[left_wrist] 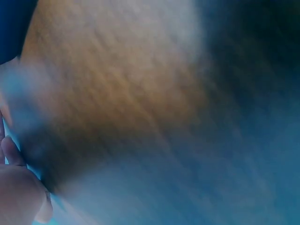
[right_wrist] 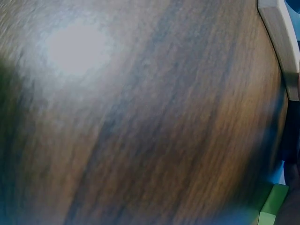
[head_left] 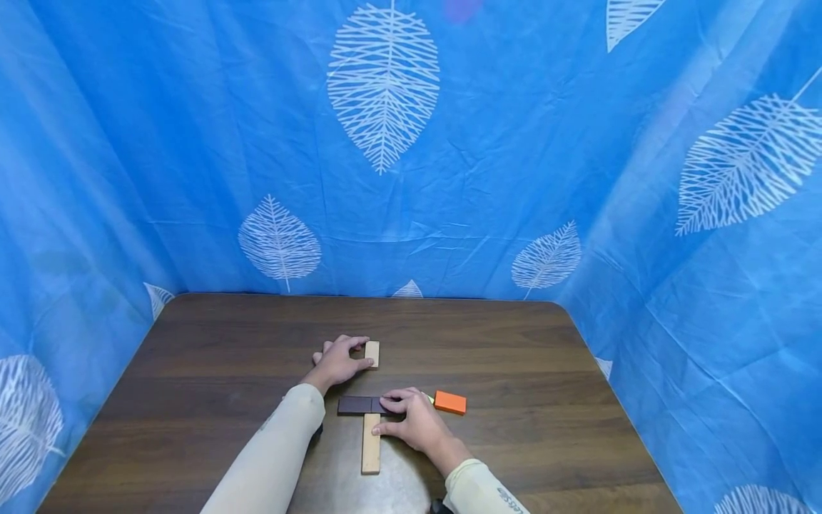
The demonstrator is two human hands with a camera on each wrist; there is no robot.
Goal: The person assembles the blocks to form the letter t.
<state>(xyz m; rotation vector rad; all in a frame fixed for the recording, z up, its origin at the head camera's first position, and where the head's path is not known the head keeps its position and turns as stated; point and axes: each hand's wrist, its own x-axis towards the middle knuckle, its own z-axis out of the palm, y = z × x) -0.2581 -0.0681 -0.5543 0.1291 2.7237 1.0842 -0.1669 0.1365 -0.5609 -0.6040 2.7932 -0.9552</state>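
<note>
In the head view, my left hand [head_left: 337, 365] pinches a small pale wooden block [head_left: 372, 354] at its left side, between thumb and forefinger. Nearer to me, two dark brown blocks [head_left: 354, 405] lie end to end in a row. A longer pale wooden strip [head_left: 370, 446] runs from that row toward me, making a T. My right hand [head_left: 416, 422] lies over the right dark block, partly hiding it; its forefinger rests on that block and its thumb touches the strip. The left wrist view is blurred and shows only part of the hand [left_wrist: 18, 192].
An orange block [head_left: 450, 402] lies just right of my right hand. A green block [right_wrist: 274, 199] shows at the lower right of the right wrist view, mostly hidden in the head view. The brown wooden table [head_left: 514, 343] is bordered by blue leaf-patterned cloth [head_left: 462, 178].
</note>
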